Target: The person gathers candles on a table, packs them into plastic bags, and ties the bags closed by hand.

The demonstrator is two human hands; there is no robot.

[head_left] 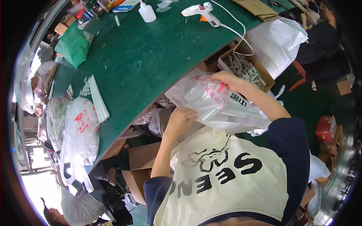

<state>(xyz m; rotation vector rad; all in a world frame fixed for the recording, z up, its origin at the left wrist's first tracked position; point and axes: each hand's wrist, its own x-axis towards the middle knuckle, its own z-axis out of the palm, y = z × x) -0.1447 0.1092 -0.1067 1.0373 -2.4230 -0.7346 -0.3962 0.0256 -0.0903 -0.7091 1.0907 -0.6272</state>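
At the worktop's (139, 56) near edge, a thin plastic bag (220, 101) lies in the person's lap. The right hand (229, 80) pinches its upper part, fingers closed; the left hand (180, 119) curls half-open at its side, perhaps touching, its grip impossible to tell. A glue gun's (206, 16) cord (244, 32) loops off the worktop: snagged by bag or forearm, it could drag the gun down. Uneven tugging could tear the plastic.

A translucent white plastic bag (217, 100), thin and wrinkled, with red printing on its upper part and black characters showing towards its right side, spreads loosely beside the near edge of the green tabletop (132, 67). It slants down from that edge, creased and glossy, its lower part bunched in folds.
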